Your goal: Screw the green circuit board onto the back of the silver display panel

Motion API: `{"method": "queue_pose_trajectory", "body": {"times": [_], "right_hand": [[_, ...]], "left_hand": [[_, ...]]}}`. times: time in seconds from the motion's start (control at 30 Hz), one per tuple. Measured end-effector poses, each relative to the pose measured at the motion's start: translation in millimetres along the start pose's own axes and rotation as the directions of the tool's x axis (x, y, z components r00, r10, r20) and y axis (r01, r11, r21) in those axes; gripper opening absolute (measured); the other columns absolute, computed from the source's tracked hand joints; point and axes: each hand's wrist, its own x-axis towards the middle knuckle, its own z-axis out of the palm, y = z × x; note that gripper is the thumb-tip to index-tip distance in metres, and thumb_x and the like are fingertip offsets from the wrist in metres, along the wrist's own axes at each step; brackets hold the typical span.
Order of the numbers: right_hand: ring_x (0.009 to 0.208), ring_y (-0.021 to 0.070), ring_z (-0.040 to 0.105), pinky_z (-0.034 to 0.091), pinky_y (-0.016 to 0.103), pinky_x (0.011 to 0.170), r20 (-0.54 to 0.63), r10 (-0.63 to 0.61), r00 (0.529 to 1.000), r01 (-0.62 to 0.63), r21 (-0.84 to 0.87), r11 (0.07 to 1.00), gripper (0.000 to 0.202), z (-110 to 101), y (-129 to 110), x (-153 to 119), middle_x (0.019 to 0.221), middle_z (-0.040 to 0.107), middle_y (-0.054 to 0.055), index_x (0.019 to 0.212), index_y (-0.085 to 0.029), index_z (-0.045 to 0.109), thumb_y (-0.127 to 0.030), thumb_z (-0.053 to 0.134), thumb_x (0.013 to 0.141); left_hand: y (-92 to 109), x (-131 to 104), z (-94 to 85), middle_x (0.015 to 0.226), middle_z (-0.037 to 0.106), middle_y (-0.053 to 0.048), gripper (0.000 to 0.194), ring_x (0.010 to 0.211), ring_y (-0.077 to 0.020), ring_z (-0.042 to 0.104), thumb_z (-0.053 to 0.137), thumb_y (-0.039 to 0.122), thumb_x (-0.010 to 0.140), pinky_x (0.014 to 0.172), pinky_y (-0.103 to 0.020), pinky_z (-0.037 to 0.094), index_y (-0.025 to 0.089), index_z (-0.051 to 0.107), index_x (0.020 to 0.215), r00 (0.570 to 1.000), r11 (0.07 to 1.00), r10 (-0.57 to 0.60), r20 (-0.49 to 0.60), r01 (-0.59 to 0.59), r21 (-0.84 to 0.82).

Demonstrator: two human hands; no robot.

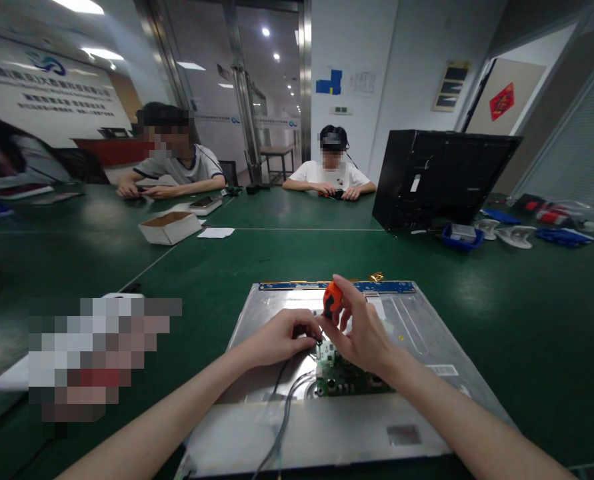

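Your right fingers (353, 293) hold an orange screwdriver (332, 299) by the circuit board (344, 382); grey cables (287, 410) lie near your left fingers (303, 345), whose grip I can't tell.

Chinese characters (55, 89) including "大" on white wall (37, 127), ten o'clock, "福" on red paper diamond (502, 101), beige door (524, 75), two o'clock

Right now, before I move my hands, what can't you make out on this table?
- Head view: the tip of the orange-handled tool, too small among the fingers.
- Head view: whatever the left hand pinches, behind its own fingers.
- Head view: part of the circuit board, under the right hand.
- Head view: the lower ends of the grey cables, cut off by the bottom edge.
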Motion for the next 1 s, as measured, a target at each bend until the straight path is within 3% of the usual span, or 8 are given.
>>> {"method": "queue_pose_trajectory", "body": {"times": [0.3, 0.6, 1.0], "right_hand": [[0.06, 0.0139, 0.059, 0.048, 0.024, 0.045, 0.027, 0.011, 1.0, -0.013, 0.097, 0.995, 0.072, -2.1, -2.7, 0.2, 0.084, 0.062, 0.004, 0.152, -0.024, 0.017, -0.011, 0.049, 0.088], [0.052, 0.0114, 0.054, 0.043, 0.022, 0.042, -0.029, -0.011, 1.0, 0.011, 0.002, 1.0, 0.068, -0.7, -1.8, 2.3, 0.078, 0.059, -0.001, 0.15, -0.026, 0.02, -0.015, 0.051, 0.09], [0.058, 0.013, 0.061, 0.049, 0.024, 0.044, 0.017, 0.013, 1.0, -0.014, 0.045, 0.999, 0.071, -2.0, -1.5, -1.0, 0.086, 0.065, 0.003, 0.153, -0.026, 0.021, -0.012, 0.05, 0.089]], "left_hand": [[-2.3, -0.9, 0.1, 0.081, 0.066, -0.002, 0.008, 0.076, -0.0181, 0.058, 0.062, 0.014, 0.076, 0.073, -0.029, 0.046, 0.015, 0.067, 0.082, 1.0, 1.0, -0.002, 0.006, 0.002, 0.031], [-6.3, 0.4, 1.5, 0.081, 0.066, -0.002, 0.006, 0.078, -0.0187, 0.058, 0.062, 0.017, 0.078, 0.076, -0.03, 0.046, 0.016, 0.067, 0.082, 1.0, 1.0, 0.01, 0.004, -0.01, 0.019], [-4.8, -1.5, 1.6, 0.085, 0.067, -0.003, 0.009, 0.079, -0.0181, 0.059, 0.062, 0.024, 0.084, 0.075, -0.029, 0.047, 0.016, 0.067, 0.085, 1.0, 0.999, -0.007, 0.023, 0.006, 0.044]]}}
